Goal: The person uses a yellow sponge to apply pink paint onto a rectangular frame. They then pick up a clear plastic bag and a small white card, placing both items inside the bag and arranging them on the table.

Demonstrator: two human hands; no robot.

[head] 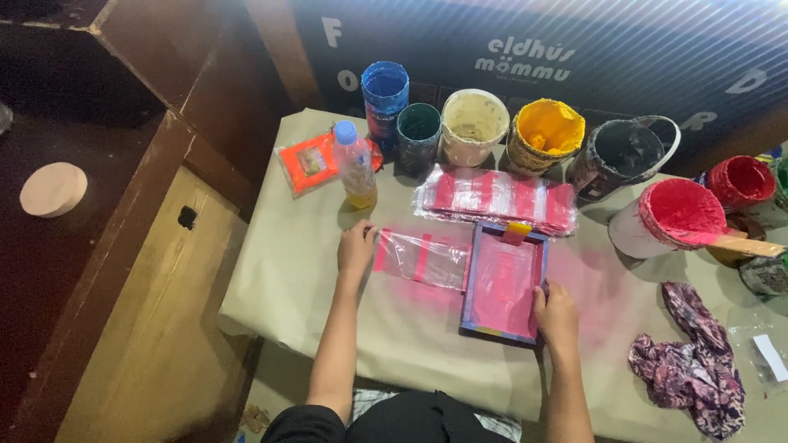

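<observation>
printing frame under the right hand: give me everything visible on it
The printing frame is a small rectangular screen with a blue-purple border, its mesh stained pink. It lies flat on the paper-covered table, slightly skewed, its left edge overlapping a clear plastic bag with pink stripes. A small yellow-and-pink tool rests at its far edge. The right hand presses its near right corner; the left hand holds the bag, not the frame.

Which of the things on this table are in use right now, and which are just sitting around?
In use:
left hand pressing on the clear plastic bag
right hand on the pink printing frame
squeegee lying in the frame

Lying about:
stack of printed bags
paint buckets, such as the yellow one
bottle
rag
</observation>
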